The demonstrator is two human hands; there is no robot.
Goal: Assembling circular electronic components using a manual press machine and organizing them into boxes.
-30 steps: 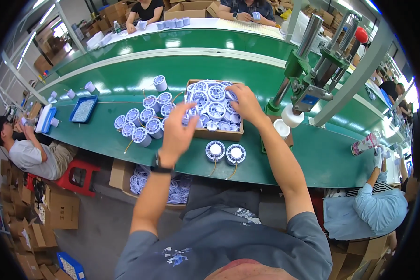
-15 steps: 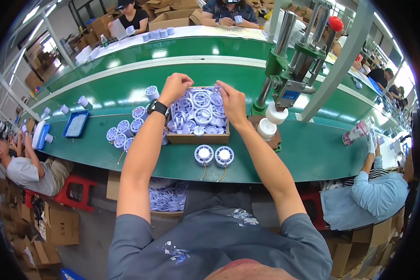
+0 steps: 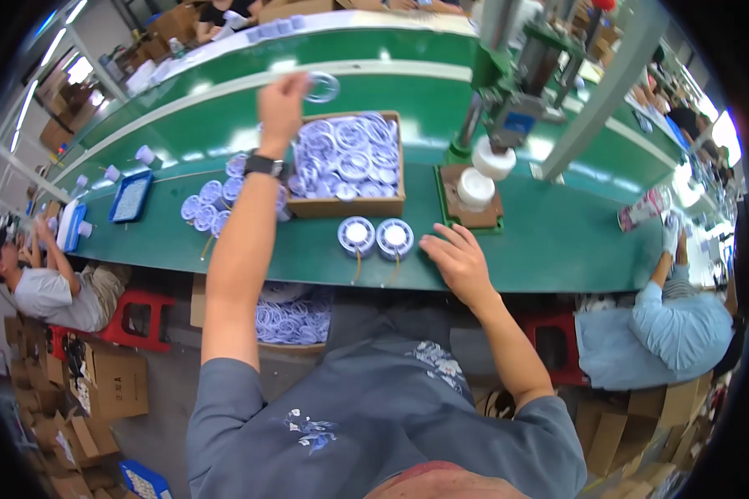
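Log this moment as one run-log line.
left hand: raised, holding clear ring | right hand: flat on green table | ring box: full

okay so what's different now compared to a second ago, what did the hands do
Both hands left the cardboard box. The left hand rose above it, pinching one white ring. The right hand came back, empty, to the green table. The two round parts by the box stayed put.

A clear, glossy plastic ring point(image 3: 322, 86) is pinched in the left hand point(image 3: 280, 104). More such rings are held in a matt brown cardboard box point(image 3: 347, 205). The surface point(image 3: 549, 237) is covered in smooth green belting with a faint sheen. The press point(image 3: 512, 108) is seen as green-painted metal.
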